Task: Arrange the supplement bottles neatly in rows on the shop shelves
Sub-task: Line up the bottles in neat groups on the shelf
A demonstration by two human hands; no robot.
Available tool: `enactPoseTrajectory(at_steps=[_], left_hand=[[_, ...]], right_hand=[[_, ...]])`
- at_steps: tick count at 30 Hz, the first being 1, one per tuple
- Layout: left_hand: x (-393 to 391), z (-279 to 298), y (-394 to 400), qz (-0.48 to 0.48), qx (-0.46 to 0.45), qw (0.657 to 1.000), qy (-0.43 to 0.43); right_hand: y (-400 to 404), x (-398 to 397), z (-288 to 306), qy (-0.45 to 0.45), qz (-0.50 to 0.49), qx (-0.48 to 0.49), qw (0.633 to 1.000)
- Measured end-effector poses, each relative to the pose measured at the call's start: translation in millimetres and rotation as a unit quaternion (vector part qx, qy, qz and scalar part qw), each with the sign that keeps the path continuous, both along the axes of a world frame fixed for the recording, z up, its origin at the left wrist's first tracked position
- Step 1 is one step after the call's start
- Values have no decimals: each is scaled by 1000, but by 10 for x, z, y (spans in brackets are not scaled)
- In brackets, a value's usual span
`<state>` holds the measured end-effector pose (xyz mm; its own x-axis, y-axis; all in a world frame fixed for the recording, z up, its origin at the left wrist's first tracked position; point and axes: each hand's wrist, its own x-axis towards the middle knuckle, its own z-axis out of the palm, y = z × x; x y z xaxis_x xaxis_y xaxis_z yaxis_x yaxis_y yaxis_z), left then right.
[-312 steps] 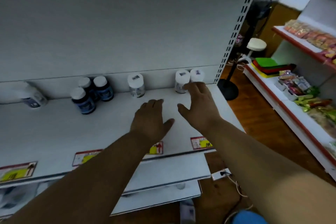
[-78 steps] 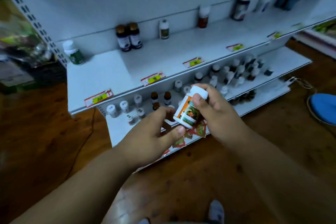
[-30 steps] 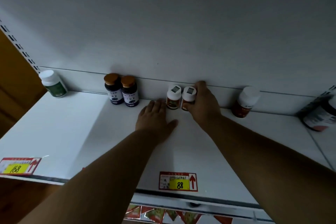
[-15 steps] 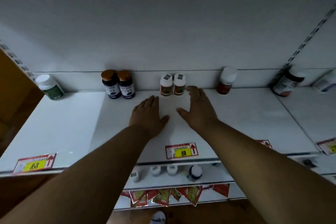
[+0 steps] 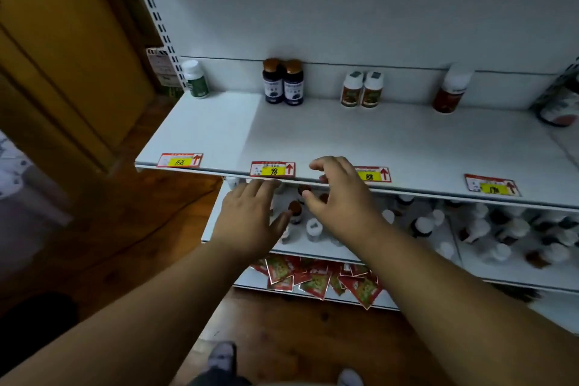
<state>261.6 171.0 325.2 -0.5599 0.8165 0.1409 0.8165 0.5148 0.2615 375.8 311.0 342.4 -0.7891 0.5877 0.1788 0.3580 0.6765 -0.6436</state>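
On the upper white shelf (image 5: 376, 141), against the back wall, stand a green-labelled bottle (image 5: 195, 79), two dark bottles with bronze caps (image 5: 283, 82), two small white-capped bottles with orange labels (image 5: 362, 89) side by side, and a red-labelled bottle (image 5: 451, 89). The lower shelf (image 5: 319, 249) holds several loose bottles, among them a brown-capped one (image 5: 294, 210). My left hand (image 5: 250, 219) hovers in front of the lower shelf, fingers straight, empty. My right hand (image 5: 338, 197) is at the upper shelf's front edge, fingers loosely curled, holding nothing.
Red and yellow price tags (image 5: 272, 168) line the upper shelf's front edge. Red sachets (image 5: 316, 279) hang below the lower shelf. A large dark bottle (image 5: 560, 106) sits at the far right. A wooden door (image 5: 62, 56) and wood floor (image 5: 125, 229) are at left.
Both hands have drawn back from the upper shelf's surface and dropped to its front edge and the lower shelf. The view tilted down and left. The two orange-labelled bottles stay paired at the back.
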Motion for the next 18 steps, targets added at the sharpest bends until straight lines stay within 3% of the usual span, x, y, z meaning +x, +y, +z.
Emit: enactPoseTrajectory(at_steps=[10,18], left_hand=[[-1230,-388,-1218,-48,-21,995,-87],[-1997,-1286,-1027,-67,-78,987,-126]], right_hand=[[-1378,-862,-596,-76,-46,-72,993],[-1548,-1562,-1635,-131,-63,-91,985]])
